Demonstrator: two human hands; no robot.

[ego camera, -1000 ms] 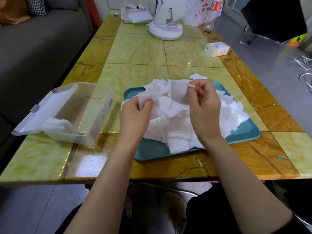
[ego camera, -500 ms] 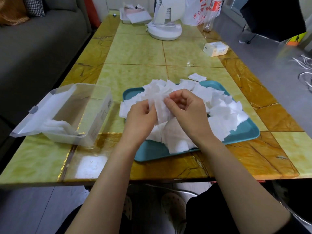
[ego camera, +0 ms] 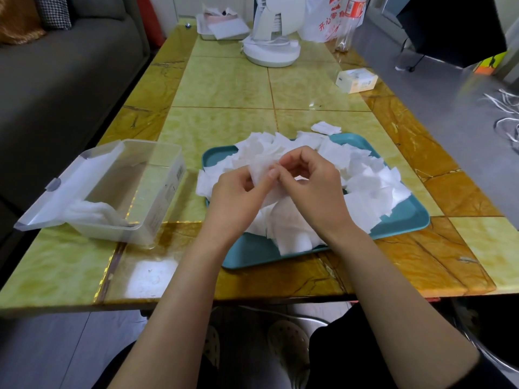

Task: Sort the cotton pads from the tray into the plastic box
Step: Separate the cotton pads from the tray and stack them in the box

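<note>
Over the tray, both hands meet on one cotton pad, held just above the pile. Left hand: thumb and fingers clamped on the pad's near side. Right hand: fingers curled, tips pinching the pad's edge next to the left thumb. Looks like a single pad being separated or straightened before it goes across. That's a judgement, not certain.

Plastic box sits left of the tray, close beside it, with the lid hinged open to the far-left side. Small stack of pads at its near-left end; most of the box is unfilled. Bulk of the job is on the tray.

Risks from here:
- Pads are thin and cling. A pinch this tight could lift two as one, or tear the held one if the hands pull apart.
- Pile overhangs the tray's left rim. A forearm passing toward the box could drag those pads onto the table.
- Box looks light, and the open lid puts weight off one side. A push while pressing pads in could slide or tip it.
- One stray pad lies on the table past the tray's far rim. Easy to miss.
- A loose drop into the box would likely land crooked on the stack.
</note>
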